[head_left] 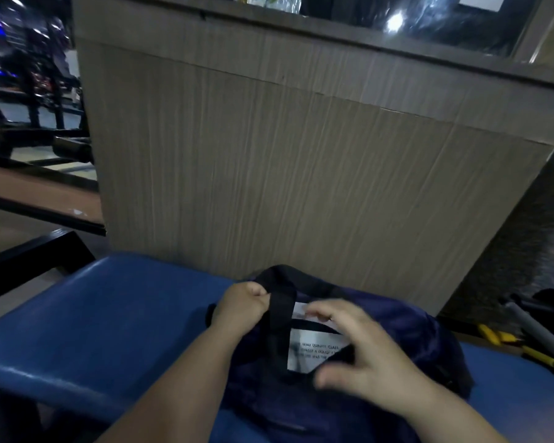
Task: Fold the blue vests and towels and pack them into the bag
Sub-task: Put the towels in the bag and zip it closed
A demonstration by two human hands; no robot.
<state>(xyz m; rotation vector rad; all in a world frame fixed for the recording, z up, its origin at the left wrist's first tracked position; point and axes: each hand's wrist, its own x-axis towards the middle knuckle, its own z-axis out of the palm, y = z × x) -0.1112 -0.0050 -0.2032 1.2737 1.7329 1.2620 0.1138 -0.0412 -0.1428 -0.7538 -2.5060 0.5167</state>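
Observation:
A dark navy bag (pixel 406 334) with black strap handles (pixel 280 318) lies on a blue padded bench (pixel 109 318). A white label with black print (pixel 311 350) shows at the bag's mouth. My left hand (pixel 237 305) grips the bag's left edge beside the black strap, fingers curled. Above the label hovers my right hand (pixel 362 353), blurred, fingers spread and bent, with nothing held that I can see. What lies inside the bag is hidden. No loose vest or towel is in view.
A tall wood-grain panel (pixel 301 161) rises directly behind the bench. Black metal frames (pixel 39 129) stand at the left. At the right lie a yellow-handled tool (pixel 506 342) and a grey pole (pixel 538 330).

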